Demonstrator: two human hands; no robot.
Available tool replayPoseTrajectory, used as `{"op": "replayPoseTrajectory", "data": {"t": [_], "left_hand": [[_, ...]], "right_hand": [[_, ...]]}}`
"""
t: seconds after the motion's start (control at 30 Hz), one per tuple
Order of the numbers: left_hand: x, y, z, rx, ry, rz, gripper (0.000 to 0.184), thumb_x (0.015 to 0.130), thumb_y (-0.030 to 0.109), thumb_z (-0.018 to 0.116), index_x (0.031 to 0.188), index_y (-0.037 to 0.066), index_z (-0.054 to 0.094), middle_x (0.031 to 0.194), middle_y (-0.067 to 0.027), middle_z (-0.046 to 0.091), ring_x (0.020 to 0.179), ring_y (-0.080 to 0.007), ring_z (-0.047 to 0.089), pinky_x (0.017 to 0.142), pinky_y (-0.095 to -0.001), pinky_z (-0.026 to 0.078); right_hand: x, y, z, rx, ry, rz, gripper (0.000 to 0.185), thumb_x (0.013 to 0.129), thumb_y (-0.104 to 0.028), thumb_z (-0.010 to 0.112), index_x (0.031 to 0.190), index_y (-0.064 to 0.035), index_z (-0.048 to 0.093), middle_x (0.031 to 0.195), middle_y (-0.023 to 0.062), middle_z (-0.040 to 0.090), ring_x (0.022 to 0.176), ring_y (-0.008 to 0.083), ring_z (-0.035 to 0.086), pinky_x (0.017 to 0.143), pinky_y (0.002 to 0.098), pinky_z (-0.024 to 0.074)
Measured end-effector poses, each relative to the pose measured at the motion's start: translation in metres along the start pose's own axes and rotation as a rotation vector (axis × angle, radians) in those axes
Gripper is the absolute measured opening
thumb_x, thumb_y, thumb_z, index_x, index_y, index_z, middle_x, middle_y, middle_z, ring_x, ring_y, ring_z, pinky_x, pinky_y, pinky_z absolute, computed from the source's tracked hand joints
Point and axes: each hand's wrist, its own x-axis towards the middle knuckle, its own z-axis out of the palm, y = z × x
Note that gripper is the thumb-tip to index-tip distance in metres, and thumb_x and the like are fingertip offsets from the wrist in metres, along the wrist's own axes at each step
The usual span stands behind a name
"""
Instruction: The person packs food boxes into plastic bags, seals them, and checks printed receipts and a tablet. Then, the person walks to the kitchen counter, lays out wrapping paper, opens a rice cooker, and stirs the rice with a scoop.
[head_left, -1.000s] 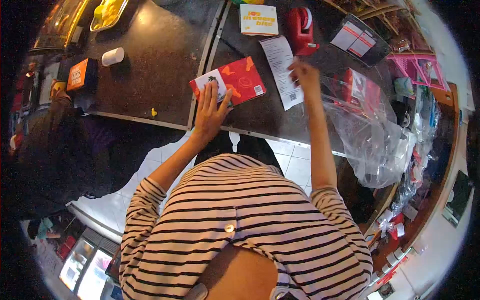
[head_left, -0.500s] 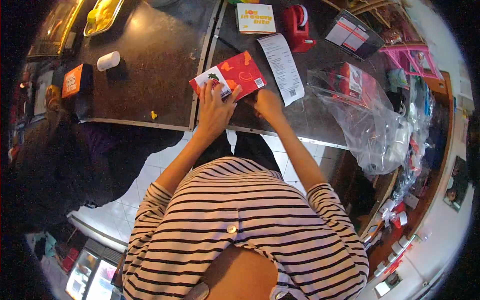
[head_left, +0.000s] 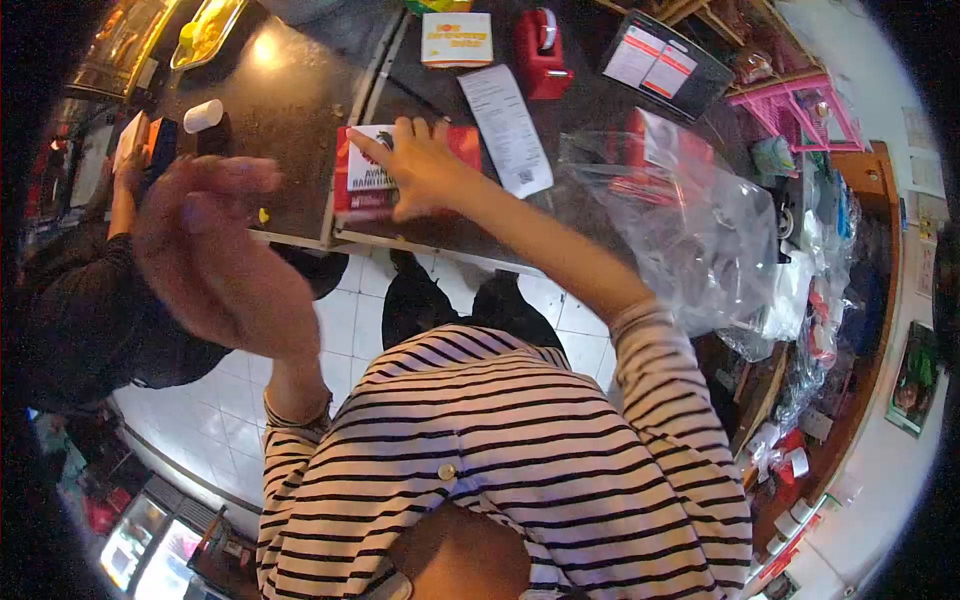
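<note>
A red-and-white printed food box lies on the dark counter near its front edge. My right hand reaches across it, fingers towards the far edge and thumb at the near side, gripping it. The palm and fingers cover part of the printing. My left hand is raised close to the camera, off the counter, blurred, with fingers stretched out and nothing in it. Just right of the box lies a long paper receipt.
Behind stand a white box with yellow lettering and a red tape dispenser. To the right, a clear plastic bag holds a red box. A co-worker's dark sleeve is at left, near a white cup and metal tray.
My left hand has left the box and risen towards the camera at left. My right hand has moved from the box's near corner onto its top. The box has turned.
</note>
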Motion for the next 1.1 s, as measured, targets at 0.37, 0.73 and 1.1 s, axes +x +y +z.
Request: {"op": "replayPoseTrajectory", "data": {"t": [0.37, 0.73, 1.1], "left_hand": [[-0.099, 0.087, 0.194, -0.054, -0.545, 0.182, 0.062, 0.049, 0.034, 0.077, 0.095, 0.003, 0.048, 0.092, -0.0115, 0.052, 0.084, -0.0233, 0.051, 0.070, -0.0332, 0.041], [-0.087, 0.058, 0.243, -0.046, -0.505, -0.131, 0.013, 0.083, 0.006, 0.049, 0.095, 0.003, 0.049, 0.077, -0.0082, 0.056, 0.065, -0.0164, 0.057, 0.059, -0.0292, 0.046], [-0.083, 0.077, 0.235, -0.782, -0.543, -0.528, 0.022, 0.081, 0.002, 0.049, 0.101, 0.004, 0.043, 0.083, -0.0042, 0.048, 0.073, -0.0089, 0.050, 0.060, -0.0214, 0.041]], "right_hand": [[-0.370, 0.028, -0.260, 0.412, -0.071, -0.045, 0.097, 0.052, -0.030, 0.076, 0.132, -0.0101, 0.024, 0.115, 0.0221, 0.036, 0.108, 0.0363, 0.039, 0.090, 0.0419, 0.0324], [-0.374, 0.116, -0.225, 0.757, 0.274, -0.031, 0.097, 0.050, -0.028, 0.079, 0.131, -0.0127, 0.027, 0.128, 0.0177, 0.031, 0.118, 0.0303, 0.032, 0.098, 0.0395, 0.0251], [-0.253, 0.262, -0.109, 0.268, 0.109, 0.303, 0.054, 0.057, -0.028, 0.064, 0.107, -0.0097, 0.055, 0.123, 0.0259, 0.035, 0.120, 0.0398, 0.025, 0.099, 0.0504, 0.0185]]}}
